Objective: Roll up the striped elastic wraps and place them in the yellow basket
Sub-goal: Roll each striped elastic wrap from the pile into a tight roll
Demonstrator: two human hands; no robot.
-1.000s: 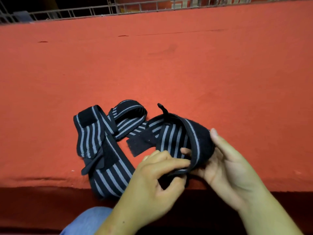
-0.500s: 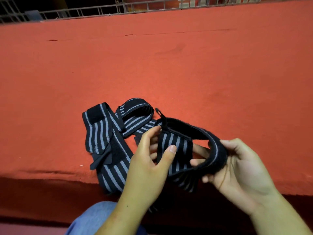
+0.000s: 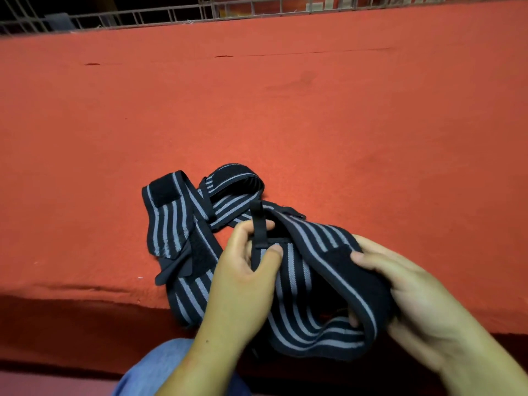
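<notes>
The red felt-covered table point(image 3: 285, 115) fills most of the frame, with a wire railing point(image 3: 137, 18) along the top edge. I see no yellow basket anywhere, so I can't say where the drop-off is.

Left of centre, one striped wrap point(image 3: 168, 224) lies loose and unrolled on the felt, its tail hanging over the near edge. The second striped wrap point(image 3: 311, 284) is lifted off the table at lower centre, sagging in a loop between my two hands.

My right hand point(image 3: 423, 304), lower right, is curled round that wrap with the thumb on its black fastening patch. My left hand point(image 3: 243, 284), lower centre, pinches the wrap's end where the thin black thumb loop point(image 3: 258, 224) stands up.

I judge this is the start of rolling the first wrap. Next I need to tuck that end in and wind tightly, keeping the edges aligned.
</notes>
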